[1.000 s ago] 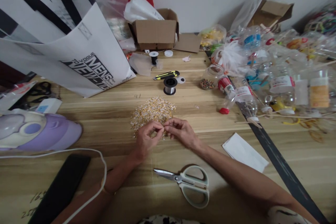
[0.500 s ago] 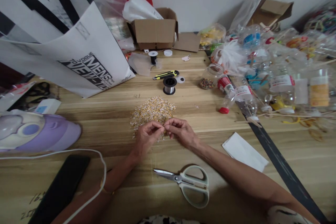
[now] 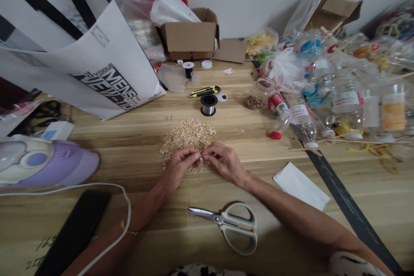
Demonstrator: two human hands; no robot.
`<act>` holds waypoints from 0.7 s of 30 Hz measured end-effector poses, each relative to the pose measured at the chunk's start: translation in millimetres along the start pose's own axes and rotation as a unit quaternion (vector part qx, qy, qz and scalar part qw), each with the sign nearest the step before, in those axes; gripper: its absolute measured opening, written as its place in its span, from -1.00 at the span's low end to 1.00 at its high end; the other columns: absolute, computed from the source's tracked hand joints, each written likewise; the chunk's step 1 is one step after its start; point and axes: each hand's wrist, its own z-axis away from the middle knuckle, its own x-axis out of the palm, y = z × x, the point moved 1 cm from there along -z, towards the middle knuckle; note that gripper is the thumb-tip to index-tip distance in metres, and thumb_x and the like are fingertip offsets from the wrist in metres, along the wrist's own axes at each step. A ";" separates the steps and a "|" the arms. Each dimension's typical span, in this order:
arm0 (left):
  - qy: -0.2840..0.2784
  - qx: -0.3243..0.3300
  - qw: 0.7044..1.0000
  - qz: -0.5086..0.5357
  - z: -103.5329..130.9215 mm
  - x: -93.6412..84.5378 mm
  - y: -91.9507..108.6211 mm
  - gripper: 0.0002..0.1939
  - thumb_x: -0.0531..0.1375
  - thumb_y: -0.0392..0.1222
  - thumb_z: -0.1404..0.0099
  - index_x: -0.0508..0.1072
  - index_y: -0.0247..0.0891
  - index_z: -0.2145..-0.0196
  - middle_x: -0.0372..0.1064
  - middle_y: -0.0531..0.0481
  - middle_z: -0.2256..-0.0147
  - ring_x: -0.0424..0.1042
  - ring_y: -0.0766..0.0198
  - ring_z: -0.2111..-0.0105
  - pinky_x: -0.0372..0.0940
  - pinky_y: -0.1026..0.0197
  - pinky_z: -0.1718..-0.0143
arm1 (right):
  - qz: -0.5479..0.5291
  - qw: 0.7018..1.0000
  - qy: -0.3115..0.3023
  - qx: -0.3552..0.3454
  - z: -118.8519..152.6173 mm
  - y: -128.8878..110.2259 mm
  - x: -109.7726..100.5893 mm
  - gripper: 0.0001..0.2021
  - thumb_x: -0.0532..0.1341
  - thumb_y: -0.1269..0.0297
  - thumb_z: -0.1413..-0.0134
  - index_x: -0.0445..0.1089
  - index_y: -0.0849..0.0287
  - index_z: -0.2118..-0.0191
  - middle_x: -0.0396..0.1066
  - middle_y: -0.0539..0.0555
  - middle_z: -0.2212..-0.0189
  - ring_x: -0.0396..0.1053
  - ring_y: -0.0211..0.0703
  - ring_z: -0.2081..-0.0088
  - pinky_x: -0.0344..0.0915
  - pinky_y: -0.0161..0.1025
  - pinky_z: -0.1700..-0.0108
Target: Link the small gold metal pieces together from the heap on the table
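At the middle of the desk (image 3: pixel 161 241), the left hand (image 3: pixel 177 166) and right hand (image 3: pixel 228 164) meet at the near edge of a loose pile of tiny gold and clear beaded pieces (image 3: pixel 189 133). The left hand's grip is pinched, thumb against forefinger; the right hand's grip, just beside it, also has thumb and fingertips together. A small glint shows between the two, but whatever they pinch is too small to make out. The pile lies mostly beyond the hands, with a few pieces just under the fingers. Nearer the person, a pair of scissors (image 3: pixel 219 220) with pale handles lies flat, blades together and pointing left. Beyond the pile stands a black spool (image 3: pixel 208 110) of silvery wire, with a yellow and black cutter (image 3: pixel 204 91) just behind it. Folded white paper (image 3: pixel 300 186) lies to the right of the right forearm, and farther back on that side a clear jar (image 3: pixel 267 86) holding multicoloured bits rests beside a heap of plastic bottles (image 3: pixel 299 114). On the left, a white cord (image 3: pixel 128 207) loops across the left forearm, near a purple and cream appliance (image 3: pixel 76 157) and a dark flat object (image 3: pixel 74 228).
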 end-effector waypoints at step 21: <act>-0.020 0.006 1.000 -0.006 1.1 3.5 4.3 -0.77 0.18 -0.09 -0.21 0.37 -0.32 0.48 0.28 0.10 0.61 0.23 0.41 0.57 0.13 0.34 0.49 | 0.150 0.984 -0.035 -0.085 4.6 -5.3 -1.4 -0.89 0.05 0.41 -0.22 0.32 0.19 0.26 0.33 0.08 0.35 0.31 -0.25 0.36 0.27 -0.32 0.30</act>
